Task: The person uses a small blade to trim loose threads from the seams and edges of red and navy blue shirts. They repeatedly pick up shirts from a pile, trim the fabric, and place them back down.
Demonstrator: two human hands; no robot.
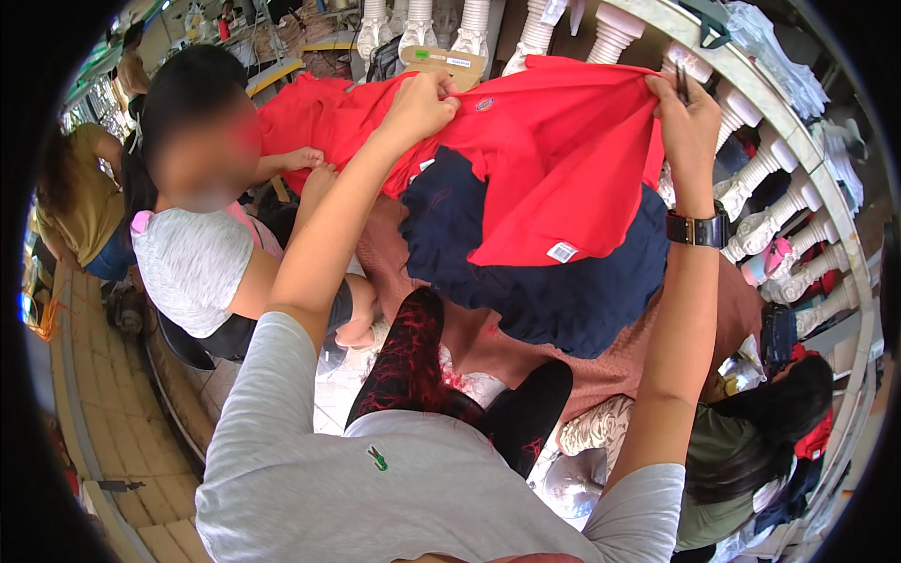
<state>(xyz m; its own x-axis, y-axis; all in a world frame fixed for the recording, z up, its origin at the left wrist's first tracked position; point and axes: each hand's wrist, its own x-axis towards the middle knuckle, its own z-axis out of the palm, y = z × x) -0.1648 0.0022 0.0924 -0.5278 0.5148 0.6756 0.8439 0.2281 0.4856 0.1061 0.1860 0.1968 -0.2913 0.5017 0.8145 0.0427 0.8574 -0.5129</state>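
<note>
A red garment [572,155] with a small embroidered patch and a white barcode label is stretched up between my hands. My left hand [427,103] is closed, pinching its upper edge left of the patch. At the garment's right corner my right hand [690,117] grips the fabric between its fingers. A thin dark pointed tool [682,79], perhaps snips or tweezers, sticks up from that same hand. Beneath the red cloth lies a heap of navy blue fabric [572,305], partly covered by it.
A brown cloth [497,342] lies under the navy heap. Close on my left sits a co-worker [197,258], hands on red fabric. Another person [751,450] is at the lower right. White balusters [774,230] curve around the far and right sides. A yellowish case [446,64] is beyond my left hand.
</note>
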